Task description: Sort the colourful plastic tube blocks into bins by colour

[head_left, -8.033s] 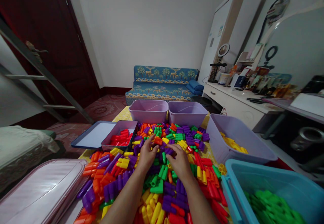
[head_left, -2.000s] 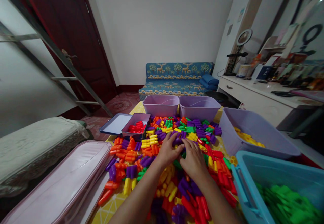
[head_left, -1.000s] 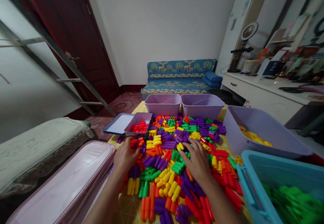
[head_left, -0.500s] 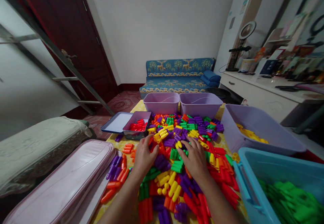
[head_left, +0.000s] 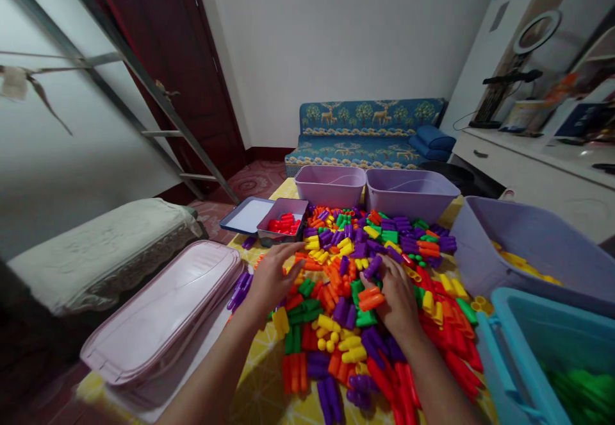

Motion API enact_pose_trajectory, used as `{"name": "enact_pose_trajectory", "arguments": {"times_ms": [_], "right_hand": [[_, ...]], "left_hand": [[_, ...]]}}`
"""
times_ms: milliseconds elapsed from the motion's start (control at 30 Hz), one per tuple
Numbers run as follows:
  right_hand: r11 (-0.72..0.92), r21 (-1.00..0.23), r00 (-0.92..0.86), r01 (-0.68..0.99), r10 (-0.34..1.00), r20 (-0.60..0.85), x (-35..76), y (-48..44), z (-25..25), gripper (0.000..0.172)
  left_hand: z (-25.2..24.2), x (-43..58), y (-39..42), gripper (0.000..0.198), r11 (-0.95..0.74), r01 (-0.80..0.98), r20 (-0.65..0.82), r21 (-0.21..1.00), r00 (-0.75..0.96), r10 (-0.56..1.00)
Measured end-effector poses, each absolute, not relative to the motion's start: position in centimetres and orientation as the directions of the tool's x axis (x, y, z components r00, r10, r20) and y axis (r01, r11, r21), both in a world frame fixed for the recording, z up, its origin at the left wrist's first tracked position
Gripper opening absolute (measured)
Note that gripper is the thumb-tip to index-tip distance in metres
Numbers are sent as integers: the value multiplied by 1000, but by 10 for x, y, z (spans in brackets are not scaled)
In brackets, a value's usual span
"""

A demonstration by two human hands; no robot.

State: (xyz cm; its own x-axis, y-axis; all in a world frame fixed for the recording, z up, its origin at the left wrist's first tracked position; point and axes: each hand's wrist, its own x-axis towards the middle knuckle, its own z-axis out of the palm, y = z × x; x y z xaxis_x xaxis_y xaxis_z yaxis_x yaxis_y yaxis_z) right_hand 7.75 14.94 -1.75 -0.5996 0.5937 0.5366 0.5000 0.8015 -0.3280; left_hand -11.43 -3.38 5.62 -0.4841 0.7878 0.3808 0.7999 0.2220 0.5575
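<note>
A heap of small plastic tube-shaped toy pieces [head_left: 328,324] in red, orange, yellow, green and purple covers the yellow-patterned table. My left hand [head_left: 275,275] is over the heap's left side, fingers apart, holding nothing I can see. Across from it, my right hand [head_left: 396,289] curls its thumb and fingers around a purple piece [head_left: 373,266]. Joined orange pieces [head_left: 371,299] lie against that hand's thumb side; whether it grips them too I cannot tell. Loose orange pieces [head_left: 336,277] fill the space between the hands.
Behind the heap stand two purple bins [head_left: 330,188]. A small open box [head_left: 281,240] holds red pieces. On the right are a purple bin [head_left: 473,245] with yellow pieces and a blue bin [head_left: 514,348] with green ones. Pink-white lids [head_left: 163,303] lie at left.
The view has turned left, so things appear farther right. My right hand has closed around a purple piece, and orange pieces now lie by its thumb. My left hand stays over the heap.
</note>
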Motion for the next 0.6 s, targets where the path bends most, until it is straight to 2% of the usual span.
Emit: {"name": "enact_pose_trajectory", "arguments": {"times_ms": [100,167,233,300,367,433,500,567,600], "right_hand": [[791,-329,-582,516,605,542,75,148,-16,40],[788,-326,-576,522,608,547,74,147,-16,41],[789,-324,-573,522,606,552,74,146,-15,43],[791,-322,-576,520,603,552,74,146,-16,44],[792,-317,-580,521,601,549,75,146,-16,44],[792,-314,-582,523,601,547,75,147,-16,44],[791,-317,-582,524,604,545,76,147,-15,45],[790,-322,-581,521,605,545,76,146,-15,45],[791,-325,-581,518,604,545,76,146,-14,45]], "left_hand": [[31,-140,-53,53,587,751,266,304,-658,704],[19,-140,-52,57,661,711,180,241,-702,690],[11,-128,-41,58,637,699,133,325,-700,701],[9,-110,-23,62,552,653,107,518,-690,716],[12,-93,-4,64,422,526,68,738,-681,729],[24,-83,9,65,277,359,35,892,-664,747],[42,-83,7,63,121,291,80,949,-595,800],[63,-94,-14,59,37,391,159,920,-456,876],[71,-102,-31,58,51,503,182,863,-403,897]]}}
